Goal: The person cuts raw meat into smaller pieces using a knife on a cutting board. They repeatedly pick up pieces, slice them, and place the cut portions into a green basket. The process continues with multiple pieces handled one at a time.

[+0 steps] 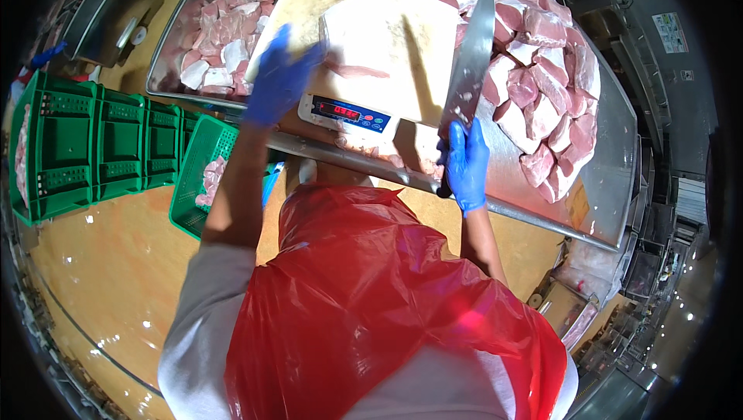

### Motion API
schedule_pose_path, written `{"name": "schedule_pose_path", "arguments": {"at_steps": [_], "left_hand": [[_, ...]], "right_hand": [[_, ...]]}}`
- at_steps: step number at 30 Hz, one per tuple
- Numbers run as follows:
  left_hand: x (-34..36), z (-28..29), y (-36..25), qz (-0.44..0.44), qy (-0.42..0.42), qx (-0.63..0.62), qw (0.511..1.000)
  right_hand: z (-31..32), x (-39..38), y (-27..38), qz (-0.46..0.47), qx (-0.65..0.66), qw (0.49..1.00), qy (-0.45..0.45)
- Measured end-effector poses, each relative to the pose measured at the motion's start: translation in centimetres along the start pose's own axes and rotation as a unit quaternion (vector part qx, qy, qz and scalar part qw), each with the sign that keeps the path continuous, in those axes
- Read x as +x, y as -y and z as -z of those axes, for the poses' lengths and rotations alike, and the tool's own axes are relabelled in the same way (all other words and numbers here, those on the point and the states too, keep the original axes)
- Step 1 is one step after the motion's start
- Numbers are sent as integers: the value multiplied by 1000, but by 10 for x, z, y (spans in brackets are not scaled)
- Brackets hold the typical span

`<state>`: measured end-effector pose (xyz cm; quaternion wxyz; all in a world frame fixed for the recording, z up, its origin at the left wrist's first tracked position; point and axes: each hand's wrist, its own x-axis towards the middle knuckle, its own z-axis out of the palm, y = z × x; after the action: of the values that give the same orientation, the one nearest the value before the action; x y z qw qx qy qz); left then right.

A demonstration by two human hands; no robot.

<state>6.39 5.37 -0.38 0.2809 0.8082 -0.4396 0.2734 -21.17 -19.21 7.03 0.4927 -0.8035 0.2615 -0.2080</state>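
Observation:
A pale piece of meat [354, 72] with a pink lower edge lies on the white cutting board [418, 25], its top washed out by glare. Just left of it is my left hand [282, 79] in a blue glove, over the board's left side, fingers apart and holding nothing. My right hand [468, 164], also gloved in blue, grips a large knife [474, 52] at the board's right edge. The wide blade points up and away, with bits of meat stuck to it. At the board's near edge shows a digital scale [347, 114] with a red display.
A heap of meat chunks [546, 79] covers the steel table [611, 133] on the right. More cut pieces fill a metal tray [166, 56] at the left. Below it a green basket [186, 195] holds a few scraps, beside stacked green crates [70, 141]. Trimmings [418, 153] lie along the table's near edge.

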Motion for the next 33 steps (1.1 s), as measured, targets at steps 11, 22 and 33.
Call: {"name": "schedule_pose_path", "arguments": {"at_steps": [11, 22, 33], "left_hand": [[125, -40, -6, -73, 351, -249, 900], [27, -33, -79, 281, -112, -247, 921], [8, -25, -87, 387, -118, -387, 828]], "right_hand": [[9, 5, -5, 61, -110, 991, 52], [-77, 74, 54, 246, -276, 922, 114], [-62, 72, 36, 240, -437, 826, 261]]}}
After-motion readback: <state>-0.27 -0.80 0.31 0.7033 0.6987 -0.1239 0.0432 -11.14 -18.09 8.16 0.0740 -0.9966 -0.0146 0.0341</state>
